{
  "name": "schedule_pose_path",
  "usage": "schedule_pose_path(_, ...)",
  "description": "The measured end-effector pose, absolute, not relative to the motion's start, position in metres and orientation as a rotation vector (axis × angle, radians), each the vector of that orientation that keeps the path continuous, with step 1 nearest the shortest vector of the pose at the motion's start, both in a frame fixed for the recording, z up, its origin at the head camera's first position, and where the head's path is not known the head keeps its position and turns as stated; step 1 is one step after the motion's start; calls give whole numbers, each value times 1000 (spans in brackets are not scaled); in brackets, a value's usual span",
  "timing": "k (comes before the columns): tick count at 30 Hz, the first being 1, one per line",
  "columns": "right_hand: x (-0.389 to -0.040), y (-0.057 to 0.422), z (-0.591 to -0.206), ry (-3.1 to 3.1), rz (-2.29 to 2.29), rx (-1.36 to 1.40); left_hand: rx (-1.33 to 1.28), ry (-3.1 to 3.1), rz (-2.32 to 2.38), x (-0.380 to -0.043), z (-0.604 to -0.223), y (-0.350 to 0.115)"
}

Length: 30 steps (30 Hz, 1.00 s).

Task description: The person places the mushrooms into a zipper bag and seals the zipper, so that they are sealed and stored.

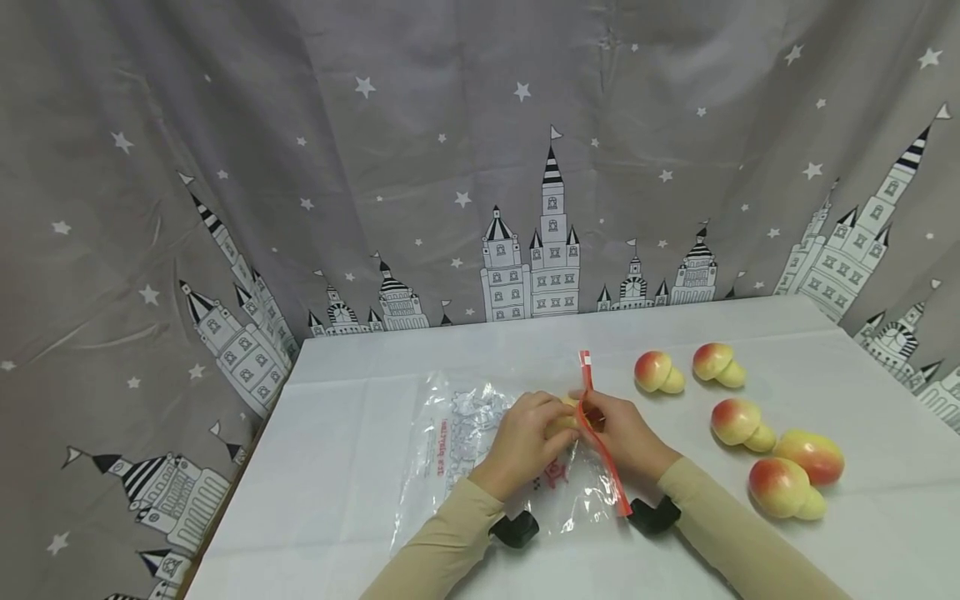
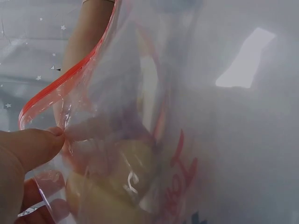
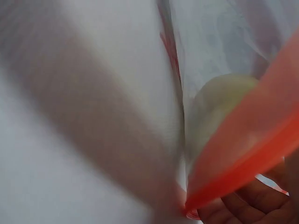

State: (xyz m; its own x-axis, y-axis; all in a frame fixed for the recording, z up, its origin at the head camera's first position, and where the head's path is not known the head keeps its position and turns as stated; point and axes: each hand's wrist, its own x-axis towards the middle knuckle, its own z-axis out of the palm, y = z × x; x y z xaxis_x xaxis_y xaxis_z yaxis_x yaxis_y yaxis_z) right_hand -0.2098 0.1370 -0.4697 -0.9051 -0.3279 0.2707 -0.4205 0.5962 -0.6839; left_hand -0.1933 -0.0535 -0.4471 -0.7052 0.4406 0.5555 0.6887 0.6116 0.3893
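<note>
A clear plastic zip bag [image 1: 427, 492] with a red zip strip [image 1: 612, 479] lies spread on the table, red lettering on its film. My left hand [image 1: 528, 437] pinches the bag's film near its mouth, the thumb [image 2: 39, 144] on the outside. At the mouth, my right hand [image 1: 626, 433] reaches past the strip and grips a yellow mushroom-shaped toy [image 3: 217, 102]. That toy shows through the film in the left wrist view, just below the right hand's fingers. Film and strip partly hide the right fingers.
Several more red-and-yellow mushroom-shaped toys [image 1: 735, 421] stand on the white table [image 1: 337, 450] to the right. Among them lies an oval red-and-yellow toy [image 1: 812, 457]. A grey curtain [image 1: 450, 125] printed with castles hangs behind the table.
</note>
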Motion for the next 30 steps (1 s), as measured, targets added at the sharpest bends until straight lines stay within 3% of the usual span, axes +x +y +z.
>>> schedule_pose_path(18,-214,126,-474,-2653,1318,425,-946,-2385,-822,-194,-445,-55)
schedule_pose_path(30,-219,125,-479,-2656,1424,446,-945,-2373,-840,-195,-446,-54)
